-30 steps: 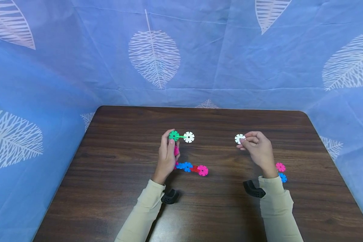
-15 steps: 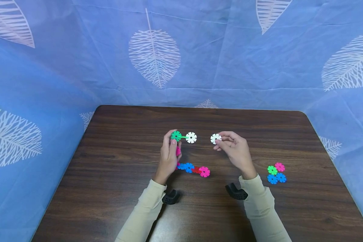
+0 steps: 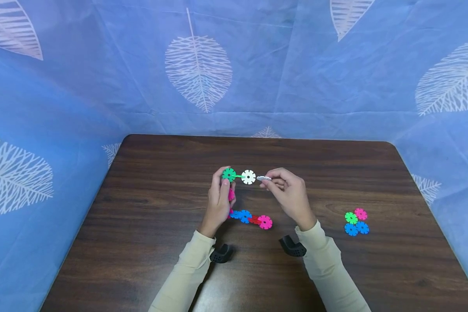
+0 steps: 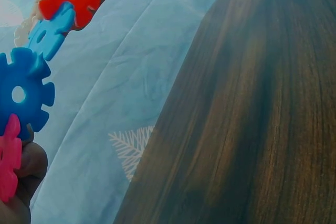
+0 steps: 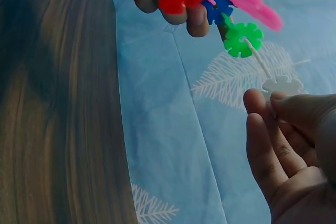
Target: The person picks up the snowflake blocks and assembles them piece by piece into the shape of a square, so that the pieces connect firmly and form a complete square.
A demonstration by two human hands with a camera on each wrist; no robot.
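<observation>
In the head view my left hand (image 3: 218, 203) grips a bent chain of interlocked notched plastic discs above the table. Its upper arm has a green disc (image 3: 229, 175) joined by an edge-on green piece to a white disc (image 3: 248, 177). From the lower part extend blue discs (image 3: 245, 216), a red one and a pink end disc (image 3: 265, 222). My right hand (image 3: 290, 193) pinches a loose white disc (image 3: 263, 178), turned edge-on, between thumb and fingertips, right at the chain's white disc. The left wrist view shows an orange-red disc (image 4: 55, 4) and a dark blue disc (image 4: 37, 90) close up.
Several loose discs lie grouped on the right of the brown wooden table (image 3: 394, 268): a pink disc (image 3: 360, 213), a green disc (image 3: 351, 217) and blue discs (image 3: 362, 227). A blue cloth with white leaves (image 3: 296, 86) hangs behind the table.
My right hand has moved left with its white disc, up to the chain's white end, and turned the disc from face-on to edge-on. The left hand has shifted slightly right.
</observation>
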